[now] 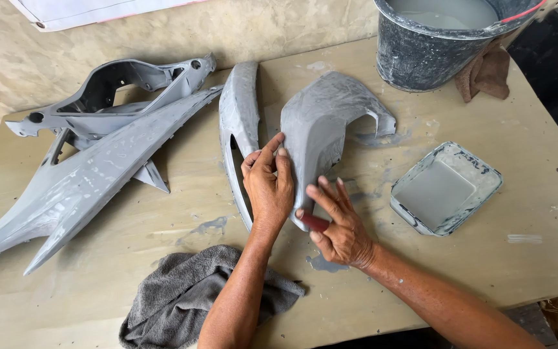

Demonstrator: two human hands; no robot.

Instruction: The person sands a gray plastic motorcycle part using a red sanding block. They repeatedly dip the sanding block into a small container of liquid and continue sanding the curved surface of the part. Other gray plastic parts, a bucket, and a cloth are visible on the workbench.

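Wet, smeared plywood table (537, 194), grey panel (321, 129) lying at centre.
Head view: left hand (269, 187) flat on panel, fingers spread, pinning not gripping; right hand (340, 223) pinching red sanding pad (313, 222) against lower edge. Slick surface: likely slip, uneven rub-through; water tray (444, 189) near elbow, spill risk.

I see both my arms come up from the bottom, bare to the elbow. My left hand (269, 187) lies flat, palm down, with its fingers close together and pointing up and away from me. My right hand (338, 223) sits just beside it, a little lower and nearer to me. Its fingers are spread and point toward the left hand. My two wrists are apart and my forearms make a V shape.
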